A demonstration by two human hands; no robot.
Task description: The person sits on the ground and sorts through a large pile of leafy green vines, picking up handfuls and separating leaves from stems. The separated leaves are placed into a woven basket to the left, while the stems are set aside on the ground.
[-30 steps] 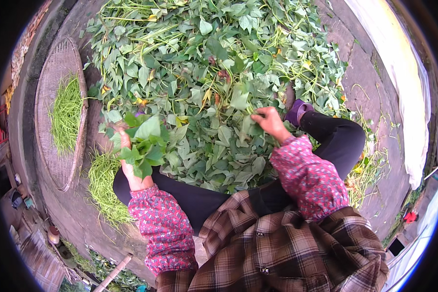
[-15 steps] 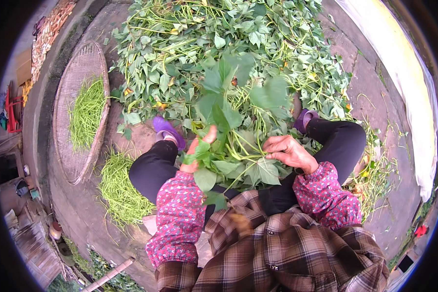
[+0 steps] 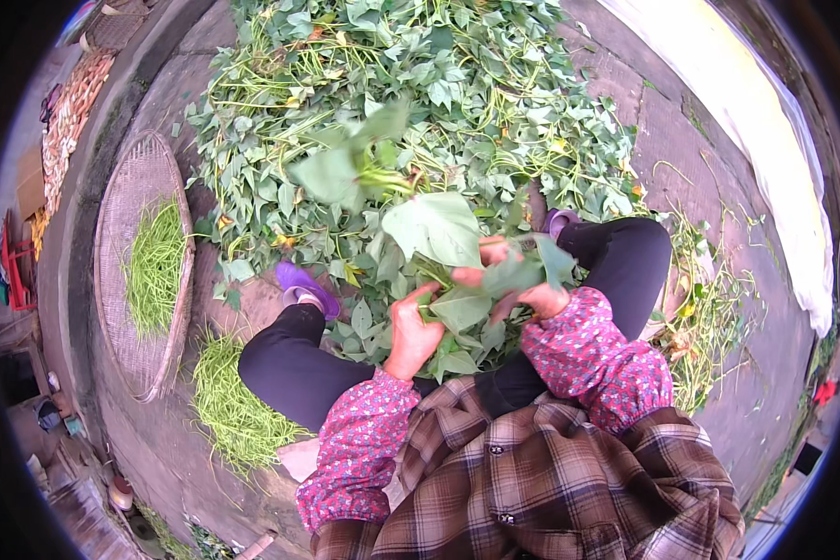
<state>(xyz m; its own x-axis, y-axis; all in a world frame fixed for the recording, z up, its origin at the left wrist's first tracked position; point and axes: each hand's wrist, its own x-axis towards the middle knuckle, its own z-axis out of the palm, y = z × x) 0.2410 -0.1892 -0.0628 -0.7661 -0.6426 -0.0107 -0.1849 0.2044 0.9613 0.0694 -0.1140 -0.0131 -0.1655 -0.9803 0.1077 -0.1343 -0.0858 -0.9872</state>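
My left hand (image 3: 412, 334) is closed, thumb and fingers pinching the stems of a leafy green vine (image 3: 434, 229), possibly sweet potato, in front of my lap. My right hand (image 3: 543, 297) is closed beside it on the leaf stalks of the same vine, partly covered by a leaf and slightly blurred. Broad leaves spread over and between my hands and hide the fingertips. The vine's upper end is smeared by motion. Beyond my hands a large pile of leafy vines (image 3: 345, 84) covers the ground between my feet.
At the left a shallow woven basket (image 3: 121, 271) holds stripped green stalks (image 3: 155, 271). Another heap of stalks (image 3: 238, 406) lies by my left knee. Thin stripped vines (image 3: 709, 317) lie right of my right leg. A white sheet (image 3: 719, 84) runs along the far right.
My left hand has moved right and down, closer to my right hand, which has shifted left. The vine has swung, its upper end now leaning left. The whole view has shifted somewhat.
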